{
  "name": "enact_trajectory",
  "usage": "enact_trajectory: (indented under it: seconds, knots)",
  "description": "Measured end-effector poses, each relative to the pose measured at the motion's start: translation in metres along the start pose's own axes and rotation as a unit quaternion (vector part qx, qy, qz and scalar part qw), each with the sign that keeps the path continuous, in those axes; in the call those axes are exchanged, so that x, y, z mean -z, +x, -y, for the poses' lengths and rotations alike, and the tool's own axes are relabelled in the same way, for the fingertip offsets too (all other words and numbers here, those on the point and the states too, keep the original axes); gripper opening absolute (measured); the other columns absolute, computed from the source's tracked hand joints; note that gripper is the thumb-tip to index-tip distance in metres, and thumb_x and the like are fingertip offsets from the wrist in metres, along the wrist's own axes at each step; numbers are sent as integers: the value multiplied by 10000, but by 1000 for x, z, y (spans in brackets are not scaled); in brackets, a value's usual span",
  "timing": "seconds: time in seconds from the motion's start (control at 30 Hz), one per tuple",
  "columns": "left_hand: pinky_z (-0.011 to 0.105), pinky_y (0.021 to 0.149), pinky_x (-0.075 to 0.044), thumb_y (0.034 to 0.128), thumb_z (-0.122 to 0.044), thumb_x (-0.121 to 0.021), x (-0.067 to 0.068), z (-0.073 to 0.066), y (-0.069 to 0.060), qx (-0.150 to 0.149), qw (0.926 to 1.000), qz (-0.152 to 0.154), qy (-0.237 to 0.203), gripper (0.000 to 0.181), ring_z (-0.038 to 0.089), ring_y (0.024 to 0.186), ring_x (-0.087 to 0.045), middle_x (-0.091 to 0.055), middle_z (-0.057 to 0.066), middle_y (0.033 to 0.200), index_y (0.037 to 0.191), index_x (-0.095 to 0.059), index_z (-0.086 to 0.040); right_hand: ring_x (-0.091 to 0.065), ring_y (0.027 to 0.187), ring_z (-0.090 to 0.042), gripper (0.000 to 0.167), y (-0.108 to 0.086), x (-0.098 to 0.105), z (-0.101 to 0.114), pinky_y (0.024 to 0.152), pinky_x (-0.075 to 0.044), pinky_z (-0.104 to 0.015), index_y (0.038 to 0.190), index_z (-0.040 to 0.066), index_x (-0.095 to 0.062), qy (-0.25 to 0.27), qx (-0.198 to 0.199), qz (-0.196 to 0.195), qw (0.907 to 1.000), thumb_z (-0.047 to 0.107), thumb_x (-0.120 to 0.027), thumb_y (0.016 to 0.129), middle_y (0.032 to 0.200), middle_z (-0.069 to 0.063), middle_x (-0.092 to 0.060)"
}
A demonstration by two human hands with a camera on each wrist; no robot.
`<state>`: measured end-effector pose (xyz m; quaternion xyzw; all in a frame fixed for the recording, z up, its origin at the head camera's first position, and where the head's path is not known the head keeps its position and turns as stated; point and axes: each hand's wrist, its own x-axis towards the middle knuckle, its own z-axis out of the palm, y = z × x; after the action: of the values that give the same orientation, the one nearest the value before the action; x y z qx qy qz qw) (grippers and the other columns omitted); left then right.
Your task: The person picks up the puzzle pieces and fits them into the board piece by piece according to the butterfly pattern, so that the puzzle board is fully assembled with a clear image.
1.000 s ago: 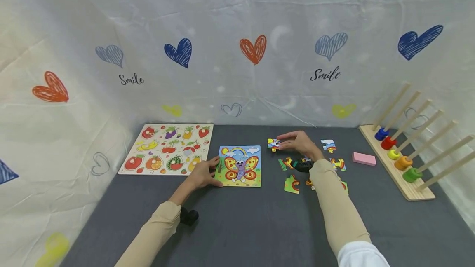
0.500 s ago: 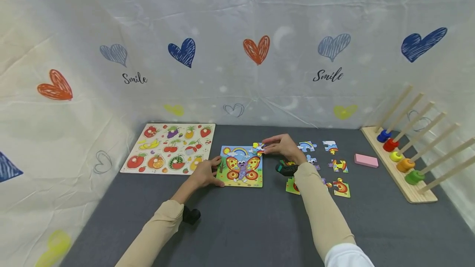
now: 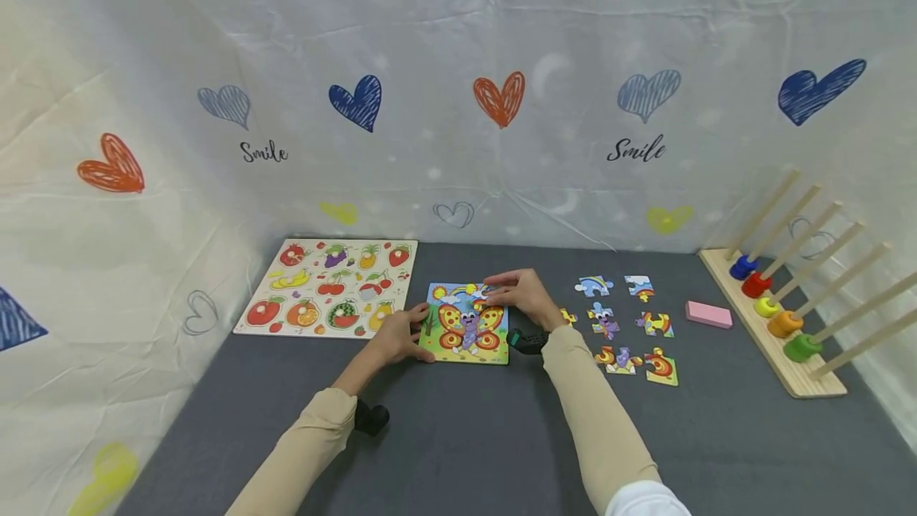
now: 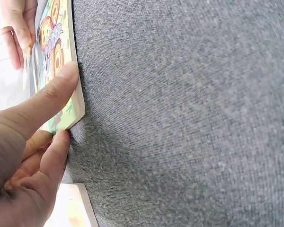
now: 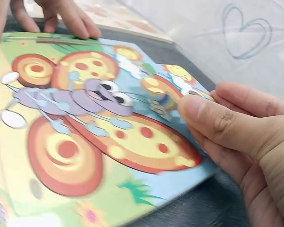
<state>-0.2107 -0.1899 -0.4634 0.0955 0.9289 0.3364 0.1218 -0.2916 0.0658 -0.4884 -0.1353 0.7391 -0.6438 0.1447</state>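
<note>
A square butterfly puzzle board [image 3: 458, 353] lies flat on the table. My left hand [image 3: 396, 337] holds its left side; in the left wrist view the thumb [image 4: 61, 87] lies over the front edge and the fingers bend against the side. Over the board's upper part, my right hand [image 3: 528, 297] pinches a jigsaw piece [image 5: 179, 73] printed with a sun and cloud between thumb and fingers. Part of this piece is hidden by the thumb. Several loose jigsaw pieces [image 3: 603, 320] are spread to the right of the board, one partly covered by the right wrist.
At the left lies a fruit puzzle board [image 3: 325, 289], close to my left hand. A pink block [image 3: 708, 314] and a wooden peg stand [image 3: 781, 333] with coloured rings are at the right. A white cloth wall [image 3: 401, 166] closes off the back of the dark table [image 3: 458, 436].
My right hand has carried the sun piece leftward from the loose pieces to above the butterfly board. The left hand has kept its hold on the board's side.
</note>
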Motion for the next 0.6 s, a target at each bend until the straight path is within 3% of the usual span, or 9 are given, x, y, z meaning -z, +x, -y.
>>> enact_trajectory:
  seconds: [0.33,0.6]
  knots:
    - [312,824,-517,651,-87,-884,1,-1,-1,141,9999,-10,-40,894,293,1125,-570,-440,167,1444,1408,-426,40,-676,928,-288,333,1,-36,-2,746,-547,-337,1163,-62,-653,20,178,-213,9996,-36,-695,834,1021,-224,-687]
    - [302,833,-514,647,-103,-891,1,-1,1,90,10000,9,-11,889,292,1128,-571,-426,158,1456,1395,-437,56,-630,815,-194,314,9,-55,-2,635,-479,-247,1130,-1,-698,-821,303,-511,9948,44,-740,822,875,-105,-696]
